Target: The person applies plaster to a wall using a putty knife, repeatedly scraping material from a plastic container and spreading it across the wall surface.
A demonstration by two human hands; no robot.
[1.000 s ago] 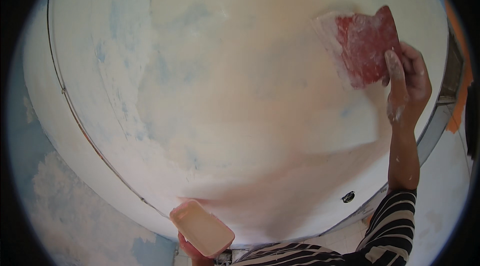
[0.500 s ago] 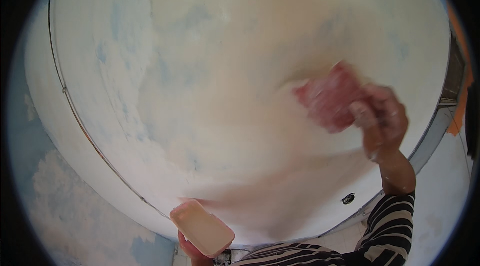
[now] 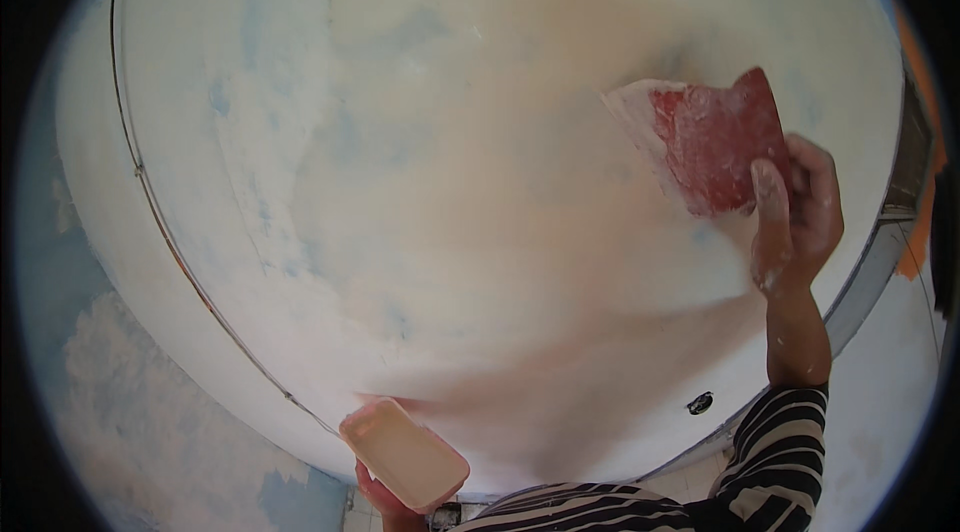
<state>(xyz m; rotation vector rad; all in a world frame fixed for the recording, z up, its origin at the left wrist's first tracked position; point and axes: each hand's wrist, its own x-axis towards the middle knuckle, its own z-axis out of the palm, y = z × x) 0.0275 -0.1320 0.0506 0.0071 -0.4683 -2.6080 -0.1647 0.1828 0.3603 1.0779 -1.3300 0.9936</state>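
My right hand [image 3: 802, 217] is raised at the right, with thumb and fingers pinched on the edge of a red putty spreader [image 3: 728, 137]. Pale wet putty [image 3: 638, 112] coats the spreader's left edge and smears its face. Behind it is a pale wall surface [image 3: 450, 192] with patchy cream and bluish areas; whether the blade touches it, I cannot tell. Low in the view, my left hand [image 3: 376, 492] grips a shallow rectangular tub [image 3: 463, 464] from its left side and underneath. The tub looks cream inside, and some of the left fingers are hidden behind it.
A thin cable [image 3: 190, 282] runs down the left side of the surface. Near the lower right is a small dark fitting or hole [image 3: 700, 403]. A blue-and-white patchy wall [image 3: 150, 412] adjoins at the lower left, and an orange strip [image 3: 912, 252] shows far right.
My right hand has moved up and slightly right with the spreader, which now shows its face more squarely. The left hand and tub stay nearly in place.
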